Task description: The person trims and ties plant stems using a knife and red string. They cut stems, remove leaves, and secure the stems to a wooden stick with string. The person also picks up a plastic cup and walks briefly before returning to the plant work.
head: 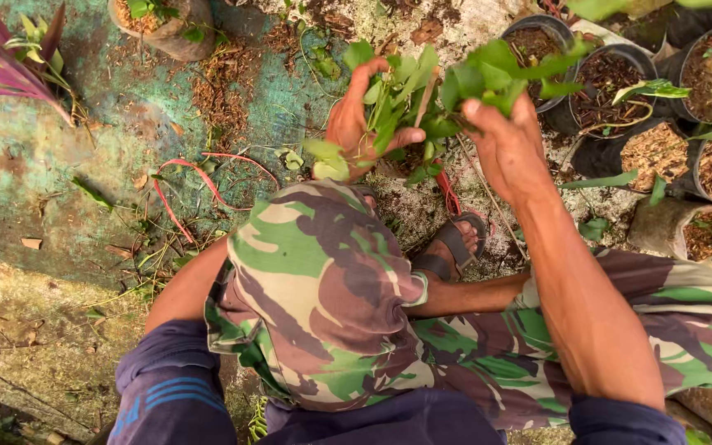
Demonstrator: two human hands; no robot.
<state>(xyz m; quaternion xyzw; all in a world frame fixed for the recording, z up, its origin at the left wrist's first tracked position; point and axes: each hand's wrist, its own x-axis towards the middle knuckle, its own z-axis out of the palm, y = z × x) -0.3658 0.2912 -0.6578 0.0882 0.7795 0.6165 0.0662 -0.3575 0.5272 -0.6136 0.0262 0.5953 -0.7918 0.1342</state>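
The bunch of leafy green cuttings (422, 99) is held up in front of the person's knees, above the ground. Its long axis runs roughly left to right across the head view, with the leaves fanning upward and out to both sides; a pale brown stem (427, 95) stands nearly upright in the middle of the bunch, tilted slightly to the right at its top.

The bunch lies between the two hands. The left hand (358, 124) sits at its left end, the right hand (504, 144) at its right end, and the leaves spill over the fingers of both.

The left grip is partly closed: the fingers curl up and over the leaves while the thumb presses in from below, so several stems are pinched there. The right grip is closed tighter around the right part of the bunch, with the back of the hand towards the camera; the fingertips are buried in the leaves, so exactly how they meet cannot be told.

Below the hands are the person's camouflage trousers (323, 297) and a sandalled foot (455, 243) on the ground. To the right stand several black pots (611, 91) filled with dark soil or husk, some with green shoots. A red-leaved plant (10, 70) shows at the upper left, and thin red stems (199, 181) lie on the mossy ground (59, 189).
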